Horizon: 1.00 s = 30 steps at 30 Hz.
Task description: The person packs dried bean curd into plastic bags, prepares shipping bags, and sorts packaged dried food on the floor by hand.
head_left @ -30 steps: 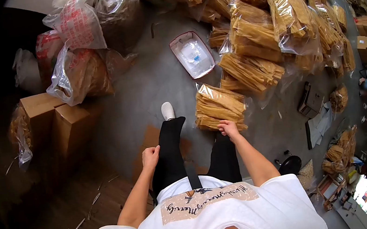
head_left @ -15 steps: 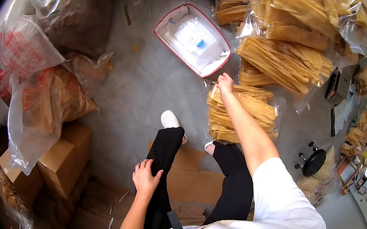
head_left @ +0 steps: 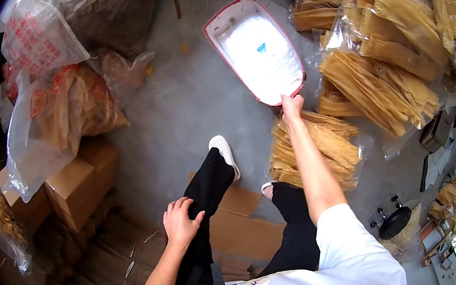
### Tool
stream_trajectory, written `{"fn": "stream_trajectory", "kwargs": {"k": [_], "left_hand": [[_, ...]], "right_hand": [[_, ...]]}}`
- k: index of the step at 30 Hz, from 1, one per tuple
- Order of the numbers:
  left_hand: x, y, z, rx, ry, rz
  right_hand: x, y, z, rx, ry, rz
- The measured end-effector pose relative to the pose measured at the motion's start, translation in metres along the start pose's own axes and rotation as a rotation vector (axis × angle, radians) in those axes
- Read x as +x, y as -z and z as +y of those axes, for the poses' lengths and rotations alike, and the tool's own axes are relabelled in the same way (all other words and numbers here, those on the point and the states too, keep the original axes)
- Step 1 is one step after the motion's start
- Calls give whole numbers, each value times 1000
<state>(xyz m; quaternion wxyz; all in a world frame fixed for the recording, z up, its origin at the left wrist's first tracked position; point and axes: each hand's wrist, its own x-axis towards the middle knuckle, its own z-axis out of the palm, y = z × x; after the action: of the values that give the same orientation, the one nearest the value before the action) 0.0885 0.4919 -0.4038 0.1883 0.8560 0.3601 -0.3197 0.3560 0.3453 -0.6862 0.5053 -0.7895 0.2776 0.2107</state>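
Observation:
My right hand (head_left: 292, 106) is stretched out ahead, its fingers closed on the near rim of an open white box with a red edge (head_left: 219, 50). Inside the box lie clear plastic bags (head_left: 251, 37) with a small blue mark, partly washed out by glare. Under my right forearm, a clear bag of folded yellow-brown sheets (head_left: 327, 146) rests on the floor. My left hand (head_left: 181, 223) lies on my left thigh, fingers loosely spread, with nothing in it.
More bagged yellow-brown sheets (head_left: 393, 32) are piled at the right. Large plastic bags (head_left: 68, 101) and cardboard boxes (head_left: 74, 190) stand at the left. Flattened cardboard (head_left: 246, 233) lies between my feet. A black stool-like thing with wheels (head_left: 394, 223) is at the lower right.
My right hand has gone from just short of the box to gripping its near rim. The whole view has shifted a little. My left hand stays on the thigh.

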Motion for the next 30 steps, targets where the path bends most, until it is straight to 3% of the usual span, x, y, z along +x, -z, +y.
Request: {"fn": "stream_trajectory", "kwargs": {"k": [6, 8, 10, 14, 16, 18, 20, 22, 24, 25, 27, 28, 30], "left_hand": [[-19, -10, 10, 31, 0, -106], [-25, -6, 17, -85, 38, -119], [-15, -36, -5, -699, 320, -328], [-32, 29, 55, -1799, 457, -551], [-47, 32, 74, -1801, 338, -638], [-73, 25, 85, -1832, 543, -579], [-108, 24, 97, -1863, 472, -525], [-142, 37, 109, -1956, 474, -562], [-164, 52, 123, -1938, 439, -588], [-168, 57, 126, -1937, 413, -595], [-175, 69, 131, -1881, 238, -588], [-181, 81, 136, -1873, 216, -597], [-193, 105, 147, -1829, 85, -632]], "right_hand": [[-91, 81, -23, -33, 11, -57], [-125, 121, -32, -22, -63, -167], [-168, 162, -56, 51, -5, -241], [-235, 250, -103, -27, -15, -387], [-267, 286, -140, 47, -15, -459], [-288, 325, -159, 26, -13, -550], [-303, 354, -178, -136, 83, -546], [-327, 374, -224, -512, 215, -364], [-364, 373, -260, -453, 723, 115], [-381, 379, -278, -446, 735, 133], [-414, 394, -303, -551, 1042, 7], [-423, 393, -305, -547, 1047, 29], [-432, 391, -312, -550, 805, -41]]}}
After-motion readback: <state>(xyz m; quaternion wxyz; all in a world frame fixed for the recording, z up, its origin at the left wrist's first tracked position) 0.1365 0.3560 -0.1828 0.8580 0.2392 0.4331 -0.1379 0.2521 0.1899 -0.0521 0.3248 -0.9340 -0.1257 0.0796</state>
